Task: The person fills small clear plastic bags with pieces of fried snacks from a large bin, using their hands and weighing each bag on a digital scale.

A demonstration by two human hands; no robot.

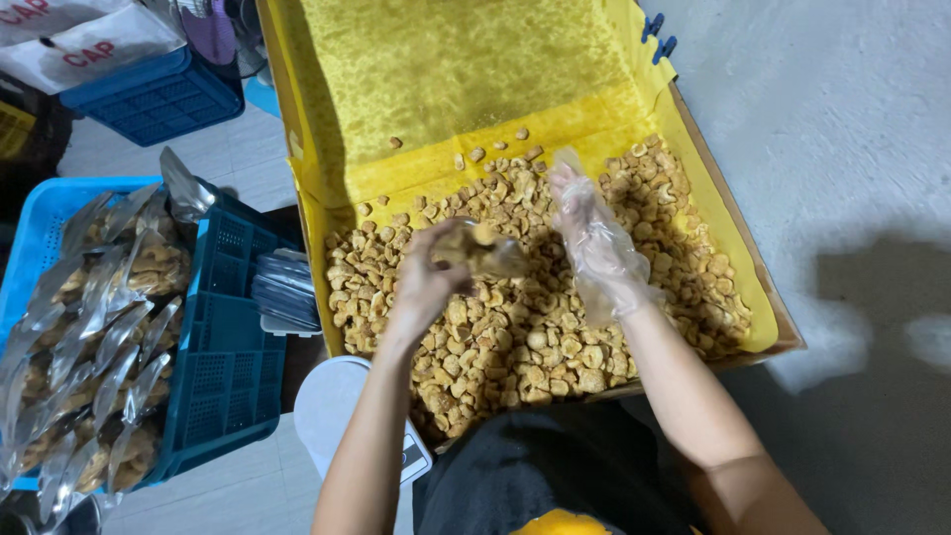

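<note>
A small clear bag (482, 250) is gripped in the left hand (426, 282), whose fingers are closed round it; the bag is blurred, but a few snack pieces can be made out inside. The right hand (594, 243), covered by a loose plastic glove, is held just beside the bag with its fingers spread and fairly straight; whether any piece is pinched in it cannot be told. Both hands are poised above the heap of pale brown snack pieces (555, 327) lying in the big box (738, 233), which is lined with yellow sheet.

The step in hand is judged to be filling: pieces are being put into the bag. More pieces would next need to be scooped from the heap and dropped through the bag's mouth, which must be kept open.

Left of the box, filled bags (94, 337) are stacked in a blue crate (228, 367), and a white scale (332, 406) is set near the box's front corner.
</note>
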